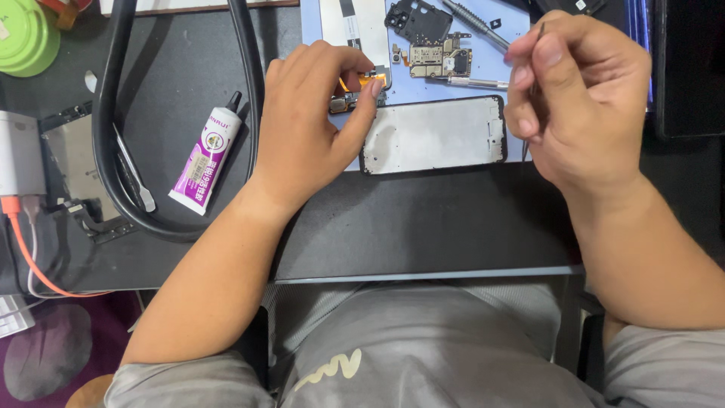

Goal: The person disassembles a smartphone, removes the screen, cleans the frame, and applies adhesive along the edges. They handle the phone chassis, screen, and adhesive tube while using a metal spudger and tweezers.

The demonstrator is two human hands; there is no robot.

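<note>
Your left hand (302, 128) lies just left of the phone frame (434, 136), a black-rimmed, pale rectangle lying flat on the blue mat (317, 23) at the desk's (423, 219) near edge. Its fingers are together, thumb and forefinger pinched on a small part with an orange flex cable (361, 81) just above the frame's upper left corner; the part itself is mostly hidden under the fingers.

Your right hand (578, 98) hovers just right of the phone frame, raised off the desk. Its fingers are closed around thin metal tweezers (531, 91), which run nearly upright through the fist, one end showing above the forefinger and the other below the palm beside the frame's right edge.

Above the frame, on the same mat, lie a circuit board (440, 59) with gold-coloured shields, a black camera bracket (418, 19) and a grey screwdriver (476, 24) lying on a slant. A white strip-shaped panel (355, 23) lies above the left hand.

Well left of the frame, on the dark desk, a white and purple glue tube (205, 160) with a black nozzle lies tilted. A thick black hose (106, 136) loops around it, and a flat metal pry tool (134, 170) lies beside the loop. Farther left lie a second phone back (75, 162), a white charger (19, 155) with an orange cable (30, 257), and a green lid (26, 34) at the far corner.
</note>
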